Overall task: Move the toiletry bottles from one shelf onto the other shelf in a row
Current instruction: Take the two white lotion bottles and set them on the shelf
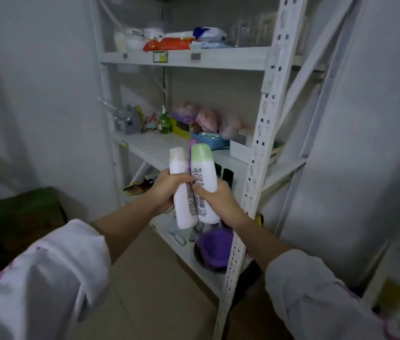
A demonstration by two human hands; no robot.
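Head view, looking down, apparently near shelving unit

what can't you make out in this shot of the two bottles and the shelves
Head view only:
- Label text on the green-capped bottle and the white-capped bottle: too small and blurred.
- A third purple item between them: mostly hidden by the bottles.
- Dark bottles on the middle shelf: partly hidden by the right hand and the green-capped bottle.
- Left hand fingers: hidden behind the bottle.
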